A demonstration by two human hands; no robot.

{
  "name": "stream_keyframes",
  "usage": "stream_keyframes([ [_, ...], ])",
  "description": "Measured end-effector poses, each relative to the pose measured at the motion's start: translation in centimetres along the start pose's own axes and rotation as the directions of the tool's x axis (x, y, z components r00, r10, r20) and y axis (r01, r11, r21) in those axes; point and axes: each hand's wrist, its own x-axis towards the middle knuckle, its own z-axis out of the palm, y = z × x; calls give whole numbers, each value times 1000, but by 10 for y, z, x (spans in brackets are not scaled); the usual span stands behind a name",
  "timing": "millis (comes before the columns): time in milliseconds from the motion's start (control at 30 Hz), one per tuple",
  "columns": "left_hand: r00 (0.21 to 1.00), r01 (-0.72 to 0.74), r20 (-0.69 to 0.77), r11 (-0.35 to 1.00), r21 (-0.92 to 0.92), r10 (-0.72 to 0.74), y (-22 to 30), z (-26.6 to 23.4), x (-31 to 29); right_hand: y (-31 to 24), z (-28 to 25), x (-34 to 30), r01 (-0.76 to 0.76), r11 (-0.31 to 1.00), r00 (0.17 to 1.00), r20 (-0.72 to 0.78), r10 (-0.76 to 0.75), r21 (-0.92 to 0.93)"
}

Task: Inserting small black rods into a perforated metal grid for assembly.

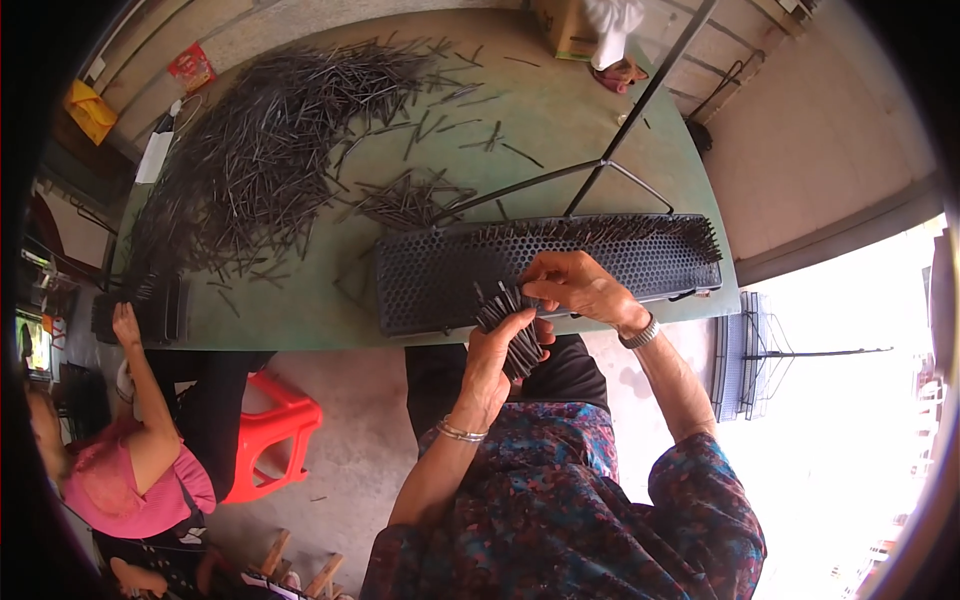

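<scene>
A bundle of thin black sticks (pixel 522 352) is gripped in my left hand (pixel 488 358), whose fingers and thumb wrap round it. My right hand (pixel 580 287) is closed in a pinch at the upper end of the bundle. Whether a stick is between its fingertips I cannot make out. Just beyond both hands lies a long dark tray (pixel 420 285) with a honeycomb of round holes. Rows of black sticks (pixel 600 232) stand upright in the holes along its far edge and right end.
A big heap of loose black sticks (pixel 265 140) covers the green table's (pixel 560 130) left side. A metal rod frame (pixel 603 163) rises behind the tray. At left, a co-worker's hand (pixel 126 325) is at another dark tray. A red stool (pixel 275 440) stands on the floor.
</scene>
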Motion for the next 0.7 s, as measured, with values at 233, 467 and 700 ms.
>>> stream_keyframes([
  [233,1000,18,-11,998,-53,-19,-2,0,5,0,-5,-1,-5,1000,1000,19,4,19],
  [467,998,-40,-45,999,-2,40,0,6,5,1,3,-2,-11,997,999,-46,15,82],
  [700,999,-13,-48,1000,-16,12,-3,2,6,-9,-4,-6,-66,998,998,-16,65,-16],
])
